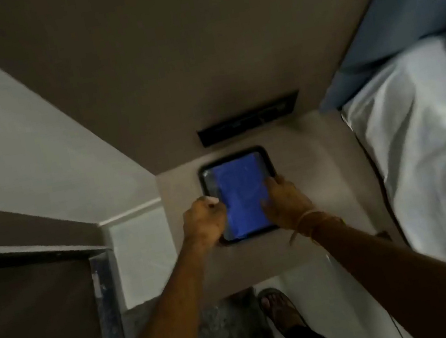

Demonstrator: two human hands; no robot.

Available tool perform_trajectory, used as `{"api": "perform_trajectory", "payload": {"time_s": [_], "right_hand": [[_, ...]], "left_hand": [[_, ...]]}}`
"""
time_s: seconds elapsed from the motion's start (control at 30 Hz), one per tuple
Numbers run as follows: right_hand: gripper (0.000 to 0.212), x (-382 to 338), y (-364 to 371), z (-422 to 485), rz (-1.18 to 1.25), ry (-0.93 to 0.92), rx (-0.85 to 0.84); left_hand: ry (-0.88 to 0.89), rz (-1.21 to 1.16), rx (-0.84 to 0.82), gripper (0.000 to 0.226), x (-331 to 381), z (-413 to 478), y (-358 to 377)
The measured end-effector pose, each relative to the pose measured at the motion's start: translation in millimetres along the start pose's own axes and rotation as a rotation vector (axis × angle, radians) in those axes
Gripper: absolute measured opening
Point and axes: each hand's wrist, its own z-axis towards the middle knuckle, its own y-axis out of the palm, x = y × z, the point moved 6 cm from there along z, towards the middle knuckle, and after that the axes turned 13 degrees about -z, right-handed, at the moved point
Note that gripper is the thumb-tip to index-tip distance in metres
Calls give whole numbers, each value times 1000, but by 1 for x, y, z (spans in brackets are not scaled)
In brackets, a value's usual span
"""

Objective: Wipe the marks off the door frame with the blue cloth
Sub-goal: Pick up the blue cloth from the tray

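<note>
Both hands, left hand (205,221) at 9 o'clock and right hand (285,202) at 3, rest apart on the blue cloth (242,195) lying in the black tray (207,182) on the counter (316,182); a one-sided pinch could drag the tray off.

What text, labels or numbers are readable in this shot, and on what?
None can be read.
Dark strip on the wall above the black tray: faint pale marks, too blurred to read.
Blue cloth in the tray: no print visible.
Left hand, right hand: no text; the right wrist carries only a plain thread band.
</note>
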Motion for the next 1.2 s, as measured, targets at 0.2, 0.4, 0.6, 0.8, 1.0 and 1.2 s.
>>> {"api": "perform_trajectory", "payload": {"time_s": [0.2,0.4,0.6,0.8,1.0,1.2], "right_hand": [[37,47,59,67,134,124,-30],[46,49,100,81,93,6,-71],[47,55,104,87,128,43,15],[43,62,106,93,188,67,36],[44,65,110,97,259,89,53],[36,63,103,97,601,175,5]], "left_hand": [[-89,-29,40,37,-53,79,61],[-40,111,126,46,-77,116,77],[-42,124,198,53,-79,131,88],[-132,-44,132,45,-79,142,99],[-61,-150,74,35,-63,144,111],[133,-84,64,35,-38,133,100]]}}
